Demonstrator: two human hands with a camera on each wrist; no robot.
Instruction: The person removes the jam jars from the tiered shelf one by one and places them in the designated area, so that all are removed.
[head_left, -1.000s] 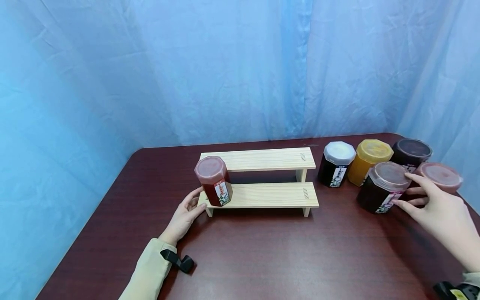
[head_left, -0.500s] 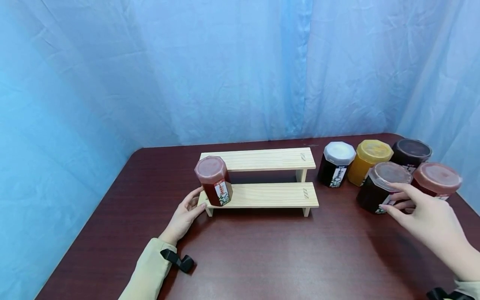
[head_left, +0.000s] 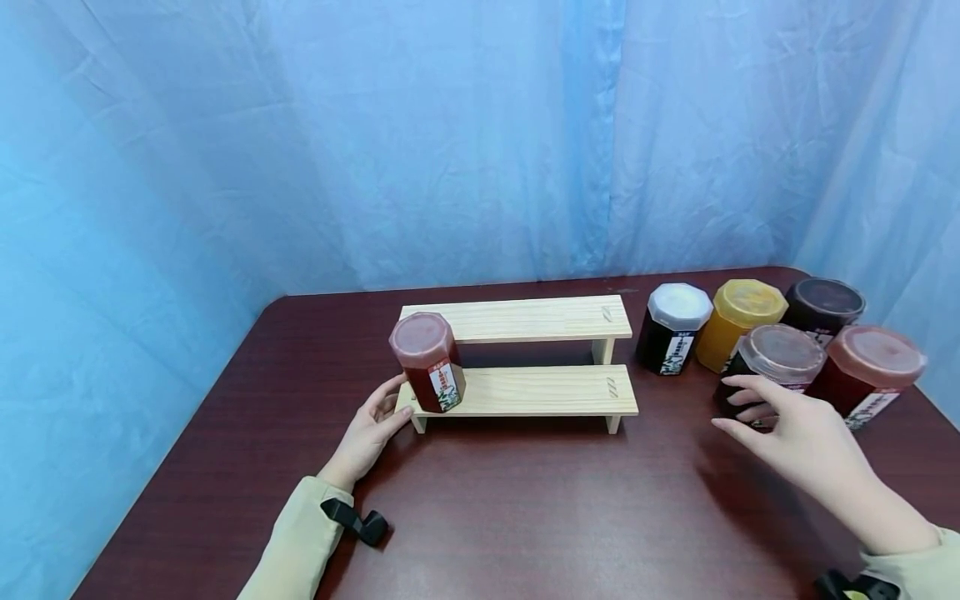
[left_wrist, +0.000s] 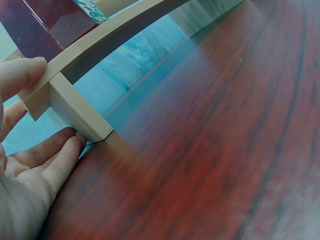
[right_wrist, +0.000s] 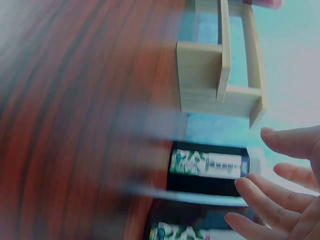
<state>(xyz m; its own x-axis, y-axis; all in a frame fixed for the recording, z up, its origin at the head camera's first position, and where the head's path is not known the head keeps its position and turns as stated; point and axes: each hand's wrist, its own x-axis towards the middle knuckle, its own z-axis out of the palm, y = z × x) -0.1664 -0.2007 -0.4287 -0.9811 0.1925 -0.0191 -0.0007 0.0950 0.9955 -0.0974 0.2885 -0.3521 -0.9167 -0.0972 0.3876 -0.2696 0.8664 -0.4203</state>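
In the head view my left hand (head_left: 367,435) holds the left end of a two-step wooden shelf (head_left: 543,392). The left wrist view has the thumb on the lower board (left_wrist: 92,42) and fingers at its leg (left_wrist: 75,107). A red hexagonal jar (head_left: 429,362) with a pinkish lid stands on that lower step, right beside this hand. My right hand (head_left: 806,437) hovers with loosely bent, spread fingers and nothing between them. Behind it, partly hidden, is a dark jar with a clear greyish lid (head_left: 780,354). The right wrist view also shows this hand (right_wrist: 290,185) holding nothing.
Right of the shelf, a white-lidded dark jar (head_left: 675,329), a yellow jar (head_left: 742,321), a black-lidded jar (head_left: 823,304) and a red jar (head_left: 862,383) stand close together on the dark brown table (head_left: 570,508). Blue curtains (head_left: 450,150) hang behind.
My right hand has moved left and slightly down, off the greyish-lidded jar, so the red jar at far right shows more. My left hand and the shelf have stayed put.
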